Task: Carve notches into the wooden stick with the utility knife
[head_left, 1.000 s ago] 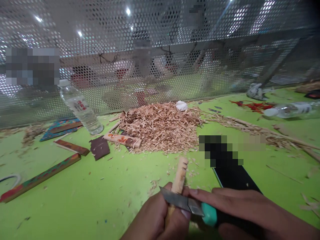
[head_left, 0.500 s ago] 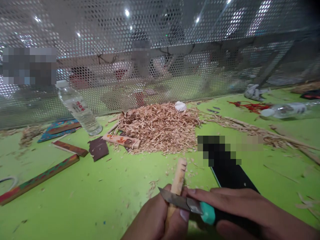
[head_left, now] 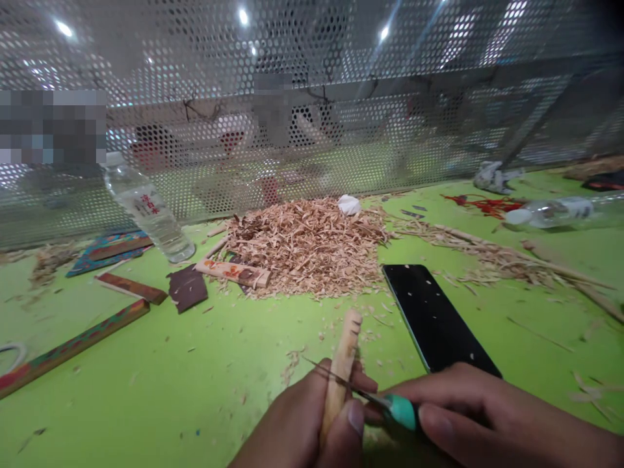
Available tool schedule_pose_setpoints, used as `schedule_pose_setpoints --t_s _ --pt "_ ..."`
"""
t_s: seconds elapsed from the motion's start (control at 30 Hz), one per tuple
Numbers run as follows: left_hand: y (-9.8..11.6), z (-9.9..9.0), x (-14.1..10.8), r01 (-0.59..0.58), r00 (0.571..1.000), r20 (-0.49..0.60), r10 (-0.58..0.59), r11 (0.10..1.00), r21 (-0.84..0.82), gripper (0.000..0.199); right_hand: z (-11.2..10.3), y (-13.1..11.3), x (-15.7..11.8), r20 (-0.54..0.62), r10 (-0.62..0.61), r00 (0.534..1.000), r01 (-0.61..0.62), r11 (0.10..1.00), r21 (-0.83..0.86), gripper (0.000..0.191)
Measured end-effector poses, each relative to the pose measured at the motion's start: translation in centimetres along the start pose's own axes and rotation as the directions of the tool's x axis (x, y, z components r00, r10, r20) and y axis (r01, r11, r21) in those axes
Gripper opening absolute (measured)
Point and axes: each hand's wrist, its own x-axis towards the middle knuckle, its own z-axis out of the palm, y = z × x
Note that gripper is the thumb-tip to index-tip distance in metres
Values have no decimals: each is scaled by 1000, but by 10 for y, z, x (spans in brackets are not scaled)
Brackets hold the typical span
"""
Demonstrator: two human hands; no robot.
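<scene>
A pale wooden stick (head_left: 343, 354) with small notches near its rounded top stands tilted in my left hand (head_left: 302, 416), whose thumb and fingers are wrapped round its lower part. My right hand (head_left: 468, 403) is closed on a carving knife (head_left: 400, 411) with a black and turquoise handle. The thin blade crosses the stick just above my left thumb, its edge turned nearly toward the camera. Whether it bites into the wood I cannot tell. A black phone (head_left: 433, 312) lies flat just beyond my right hand.
A big heap of wood shavings (head_left: 312, 250) lies ahead on the green table (head_left: 121, 390). To its left are a water bottle (head_left: 146, 208), brown sandpaper (head_left: 188, 289) and painted wood strips (head_left: 78, 344). Another bottle (head_left: 556, 213) lies at right. A perforated metal screen (head_left: 219, 149) stands behind.
The knife blade has rolled from showing its flat side to nearly edge-on, and my right hand has turned with it. My left hand keeps the stick in almost the same place.
</scene>
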Motion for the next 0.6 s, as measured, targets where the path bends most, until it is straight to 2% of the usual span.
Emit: schedule_pose_setpoints --t_s 0.07,0.2,0.3,0.37,0.43,0.53,0.57,0.6 --pt "-5 -2 3 -17 999 41 17 1000 1 61 1 0 -2 33 47 998 -50 994 93 70" --pt "-8 -5 6 -59 993 103 57 998 16 55 3 -7 -4 52 139 989 -148 942 301 71" --pt "-5 -8 5 -44 992 121 44 999 -1 55 2 -11 -10 -21 185 983 -165 917 362 73" --pt "-5 -8 5 -34 992 122 37 999 -26 55 0 -12 -15 -100 204 974 -164 936 312 77" --pt "-7 -9 5 -36 992 123 41 998 -44 54 -1 -12 -19 -210 198 958 -160 970 184 80" --pt "-13 -8 5 -56 992 113 58 998 -26 51 0 -11 -18 -369 35 929 -52 998 -35 68" --pt "-14 -7 6 -57 992 110 59 998 -21 51 0 -9 -17 -378 -45 925 14 996 -86 61" --pt "-15 -7 6 -52 992 113 54 998 -25 52 0 -5 -15 -340 -118 933 80 989 -123 56"
